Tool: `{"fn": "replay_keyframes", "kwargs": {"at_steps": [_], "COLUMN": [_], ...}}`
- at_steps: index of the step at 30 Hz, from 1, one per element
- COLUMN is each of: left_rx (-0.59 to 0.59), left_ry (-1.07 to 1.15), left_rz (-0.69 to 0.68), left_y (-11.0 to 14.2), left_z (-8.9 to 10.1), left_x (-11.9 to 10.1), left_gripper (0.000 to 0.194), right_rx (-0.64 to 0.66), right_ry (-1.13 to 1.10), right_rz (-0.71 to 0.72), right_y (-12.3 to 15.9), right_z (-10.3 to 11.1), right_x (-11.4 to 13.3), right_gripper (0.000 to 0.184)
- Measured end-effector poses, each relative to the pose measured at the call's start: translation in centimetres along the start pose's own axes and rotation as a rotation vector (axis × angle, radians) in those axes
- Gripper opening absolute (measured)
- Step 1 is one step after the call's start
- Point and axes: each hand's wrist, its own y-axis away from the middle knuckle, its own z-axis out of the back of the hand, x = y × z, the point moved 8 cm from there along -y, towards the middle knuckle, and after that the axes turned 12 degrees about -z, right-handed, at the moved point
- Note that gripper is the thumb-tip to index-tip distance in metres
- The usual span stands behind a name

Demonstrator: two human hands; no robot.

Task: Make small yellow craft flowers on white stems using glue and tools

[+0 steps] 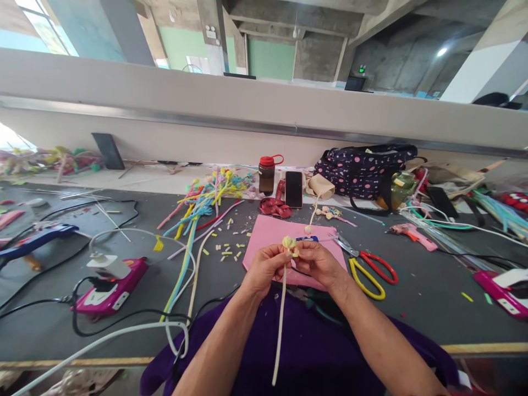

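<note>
Over the pink sheet [264,236] both hands meet around a small pale-yellow flower [289,242] made of fuzzy stem. My left hand [270,261] pinches it just below the head, and its long cream stem [280,330] hangs down toward my lap. My right hand [315,258] is closed at the flower's right side, its fingertips pressed on a small yellow piece there; the exact grip is partly hidden. Just beyond the hands lie a blue-labelled item [307,239] and another thin stem with a pale tip [308,228].
Scissors [373,269] with red and yellow handles lie right of the sheet. Further right is a pink glue gun [414,236]. Short cut pieces [226,253] and colourful fuzzy stems [206,198] lie left. A bottle [267,179], phone [293,190] and patterned bag [358,173] stand behind. A magenta power strip [111,294] trails cables.
</note>
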Motion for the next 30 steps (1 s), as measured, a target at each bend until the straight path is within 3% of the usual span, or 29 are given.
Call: {"fn": "replay_keyframes", "kwargs": {"at_steps": [6,9,16,22,26,30], "left_rx": [-0.038,-0.009,0.058,0.043,0.038,0.052], "left_ry": [0.082,0.155,0.208,0.222,0.183,0.112], "left_rz": [0.036,0.075,0.154,0.174,0.178,0.194], "left_y": [0.2,0.4,0.7,0.7,0.7,0.8], "left_z": [0.1,-0.3,-1.0,-0.9,-0.7,-0.6], "left_x": [0.3,0.5,0.8,1.0,1.1,1.3], "left_gripper": [0.022,0.019,0.018,0.018,0.019,0.020], "right_rx": [-0.159,-0.235,-0.232,-0.246,-0.231,-0.274], "right_ry": [0.105,0.347,0.689,0.685,0.803,0.895], "right_rz": [0.162,0.281,0.422,0.425,0.415,0.509], "right_y": [1.6,2.8,4.0,4.1,4.5,5.7], "right_z": [0.6,0.2,-1.8,-2.0,-1.9,-1.4], "right_x": [2.4,4.1,5.3,5.1,5.5,7.1], "right_gripper": [0.009,0.012,0.005,0.003,0.003,0.005]}}
